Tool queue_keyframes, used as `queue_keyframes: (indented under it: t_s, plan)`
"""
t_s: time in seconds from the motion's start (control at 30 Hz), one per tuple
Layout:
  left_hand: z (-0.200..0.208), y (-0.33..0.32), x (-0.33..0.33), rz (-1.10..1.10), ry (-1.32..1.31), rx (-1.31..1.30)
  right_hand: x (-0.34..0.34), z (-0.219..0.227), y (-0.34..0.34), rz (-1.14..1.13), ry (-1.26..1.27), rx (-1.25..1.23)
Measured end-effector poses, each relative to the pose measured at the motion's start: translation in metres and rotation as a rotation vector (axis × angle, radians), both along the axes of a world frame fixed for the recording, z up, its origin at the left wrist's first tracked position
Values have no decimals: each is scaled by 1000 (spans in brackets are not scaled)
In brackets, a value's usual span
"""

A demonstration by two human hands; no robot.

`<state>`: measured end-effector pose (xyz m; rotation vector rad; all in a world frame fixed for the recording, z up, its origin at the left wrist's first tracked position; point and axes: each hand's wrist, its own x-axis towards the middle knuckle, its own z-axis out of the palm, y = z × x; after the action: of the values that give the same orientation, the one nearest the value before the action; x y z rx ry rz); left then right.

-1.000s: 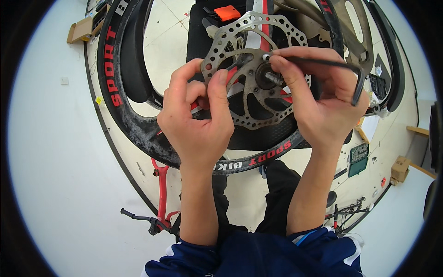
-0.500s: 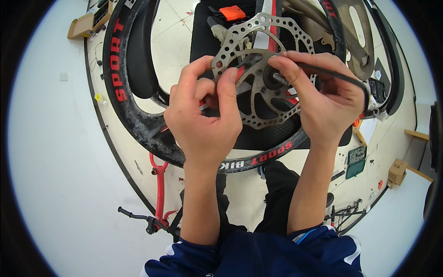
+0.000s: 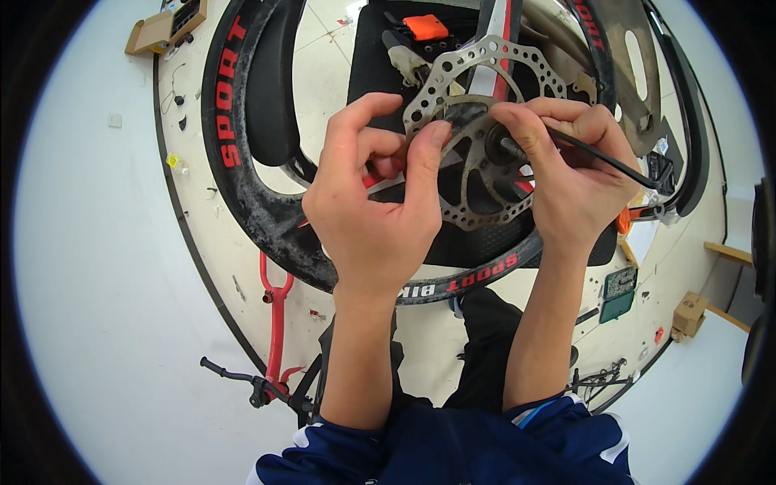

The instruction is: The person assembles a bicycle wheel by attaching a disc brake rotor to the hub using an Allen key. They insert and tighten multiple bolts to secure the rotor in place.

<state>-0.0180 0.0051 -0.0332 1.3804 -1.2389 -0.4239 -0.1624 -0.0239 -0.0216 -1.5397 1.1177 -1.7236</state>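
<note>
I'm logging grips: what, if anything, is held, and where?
The right hand holds the hex key by its long arm; whether the left hand grips the disc cannot be told.

Bicycle workshop, black bike wheel, red frame, handlebar, open cardboard box, small parts on tiled floor

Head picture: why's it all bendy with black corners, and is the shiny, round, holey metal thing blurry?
In the head view, the fisheye lens bows the foot of the white wall and leaves dark corners; in the head view too, the silver, holed metal disc looks fairly sharp.
</note>
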Motion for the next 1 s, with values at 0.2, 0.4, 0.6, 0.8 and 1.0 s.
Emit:
queue_keyframes:
  t_s: [0.2,0.4,0.6,0.8,1.0]
  plan:
    - [2,-1,1,5,-40,-20,-9,12,3,38,124,83]
    - [3,-1,-1,4,-44,-9,-21,19,5,154,149,148]
    - [1,0,1,13,-57,-3,-19,28,10,170,204,216]
    - [3,1,-2,-12,-25,25,-19,26,6,43,358,58]
    - [3,1,-2,-20,-8,31,-20,24,9,-31,497,-57]
